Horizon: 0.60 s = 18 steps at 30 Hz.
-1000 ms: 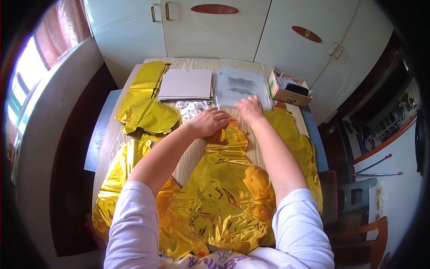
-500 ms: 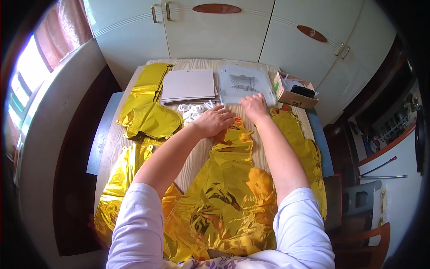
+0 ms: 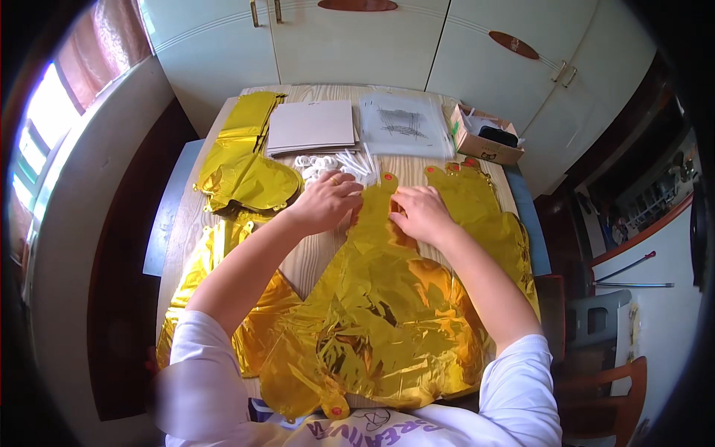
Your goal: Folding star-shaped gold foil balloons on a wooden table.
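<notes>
A flat gold foil balloon (image 3: 380, 298) lies across the middle of the table, its narrow upper part between my two hands. My left hand (image 3: 326, 200) is closed with bent fingers at the left edge of that narrow part; its thumb is hidden. Opposite it, my right hand (image 3: 418, 212) pinches the right edge between thumb and fingers. One tab with a red dot shows at the balloon's far end, another at its near end by my shirt. White ribbon rolls (image 3: 314, 165) and thin white straws (image 3: 354, 164) lie just beyond my left hand.
Folded gold foil balloons (image 3: 249, 175) are stacked at left, with more gold foil (image 3: 212, 276) below and at right (image 3: 477, 194). Grey-white cards (image 3: 309, 127), clear plastic bags (image 3: 402, 127) and a cardboard box (image 3: 484, 145) holding a black object line the far side.
My left hand has moved left and my right hand has come nearer to me. The balloon's narrow part is spread flatter, with its far tab now showing. The view has shifted slightly.
</notes>
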Motion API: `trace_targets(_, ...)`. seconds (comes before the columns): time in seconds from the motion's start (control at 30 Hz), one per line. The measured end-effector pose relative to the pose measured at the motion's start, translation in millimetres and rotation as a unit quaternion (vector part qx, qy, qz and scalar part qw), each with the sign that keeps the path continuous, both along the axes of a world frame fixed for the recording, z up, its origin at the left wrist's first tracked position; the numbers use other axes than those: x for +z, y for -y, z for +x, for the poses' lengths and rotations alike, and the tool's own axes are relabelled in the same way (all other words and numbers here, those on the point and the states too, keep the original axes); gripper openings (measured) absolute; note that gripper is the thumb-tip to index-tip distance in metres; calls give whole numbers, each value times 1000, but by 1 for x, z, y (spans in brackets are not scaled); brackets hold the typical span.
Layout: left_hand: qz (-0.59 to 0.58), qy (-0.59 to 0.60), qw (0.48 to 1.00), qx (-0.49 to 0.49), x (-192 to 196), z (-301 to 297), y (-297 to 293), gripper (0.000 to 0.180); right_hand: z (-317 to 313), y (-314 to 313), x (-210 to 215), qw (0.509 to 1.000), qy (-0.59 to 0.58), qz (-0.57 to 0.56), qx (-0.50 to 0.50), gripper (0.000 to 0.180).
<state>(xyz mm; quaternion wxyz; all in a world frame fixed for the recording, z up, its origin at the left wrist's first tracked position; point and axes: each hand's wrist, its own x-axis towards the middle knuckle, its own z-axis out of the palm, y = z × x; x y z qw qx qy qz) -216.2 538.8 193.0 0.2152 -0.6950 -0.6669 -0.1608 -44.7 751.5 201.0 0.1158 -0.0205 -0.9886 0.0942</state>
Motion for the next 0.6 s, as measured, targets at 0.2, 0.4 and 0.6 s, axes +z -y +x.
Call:
trace_targets(0.2,-14,4,999,43,-11,-5,-14,28,22,7,5,998,42,24,-32,42)
trace_targets(0.4,-45,-40,996,63,0,11,-30,25,29,5,-6,998,44,29,-42,43)
trace_targets(0.6,-61,-28,992,103,2,0,-39,31,23,3,-13,1000,12,8,-27,40)
